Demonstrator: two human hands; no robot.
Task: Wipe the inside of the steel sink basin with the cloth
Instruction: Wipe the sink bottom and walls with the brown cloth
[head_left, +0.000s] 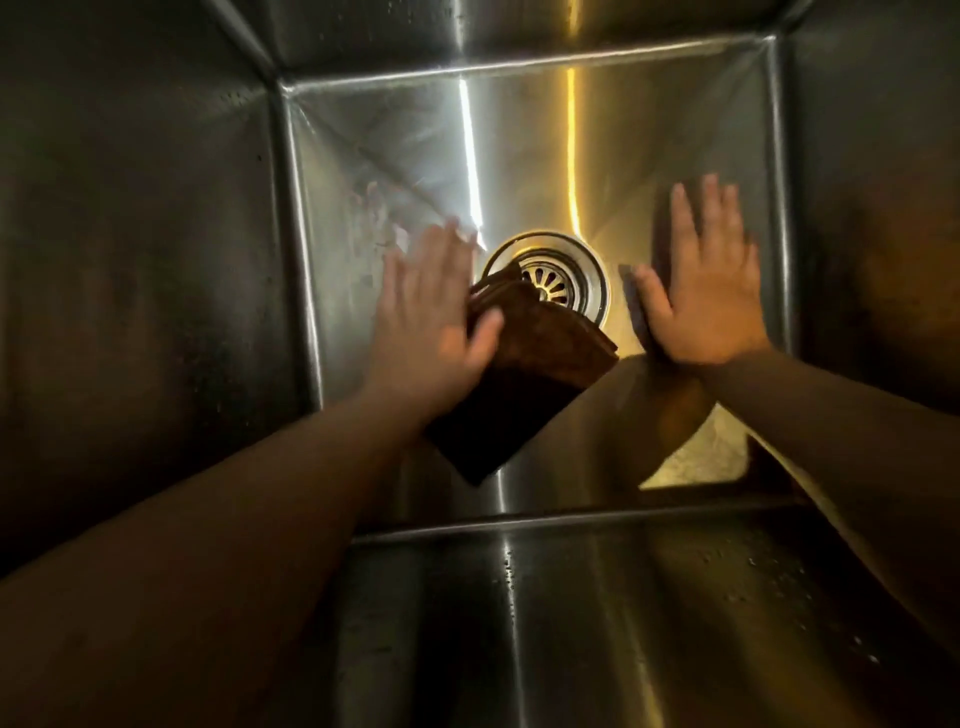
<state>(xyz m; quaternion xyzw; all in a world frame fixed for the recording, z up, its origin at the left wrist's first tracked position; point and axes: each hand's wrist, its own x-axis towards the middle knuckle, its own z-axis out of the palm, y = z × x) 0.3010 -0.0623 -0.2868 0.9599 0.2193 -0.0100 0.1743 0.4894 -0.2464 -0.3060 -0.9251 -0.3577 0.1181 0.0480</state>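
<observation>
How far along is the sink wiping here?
Done: unclear; the sink floor shines, yet a smeared patch sits past the left hand. In hand: that hand presses the folded cloth down at the drain edge; the right hand lies flat on the floor. Left: the smear, and the walls, where droplets dot the near one.

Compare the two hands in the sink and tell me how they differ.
The left hand rests on the brown cloth, thumb across it; the right hand holds nothing and lies flat on the bare sink floor. The left hand is blurred, the right hand sharper. The left hand is left of the drain, the right hand right of it. Both have straight fingers.
</observation>
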